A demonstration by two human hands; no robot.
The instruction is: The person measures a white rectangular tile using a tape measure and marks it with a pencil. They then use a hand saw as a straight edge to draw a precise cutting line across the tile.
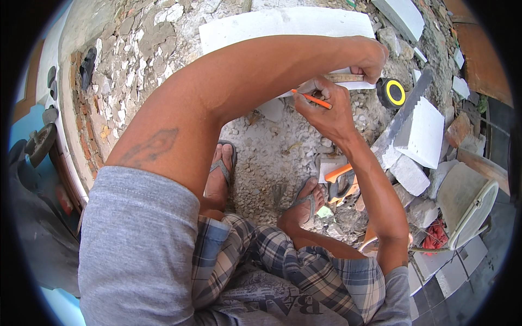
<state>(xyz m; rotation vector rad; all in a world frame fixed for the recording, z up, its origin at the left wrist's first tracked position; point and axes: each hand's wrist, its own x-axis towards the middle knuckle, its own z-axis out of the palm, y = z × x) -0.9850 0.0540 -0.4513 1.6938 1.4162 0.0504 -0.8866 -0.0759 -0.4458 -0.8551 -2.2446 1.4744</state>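
Observation:
My left arm reaches across to the right over a long white block (244, 27). At the block's right end my left hand (372, 57) is closed, its fingers pressing on the yellowish blade (347, 77) of a tape measure. The tape measure's round black case with a yellow ring (392, 93) sits just beside these fingers. Below the blade, my right hand (330, 106) pinches an orange pencil (318, 100), its tip pointing left at the block's near edge. My left forearm hides much of the block.
A handsaw blade (414, 103) lies slanting on the right, beside a white block piece (427, 133). An orange-and-grey handle (340, 182) rests near my right foot. Rubble (147, 43) covers the ground at far left. A pale container (470, 201) stands tilted at right.

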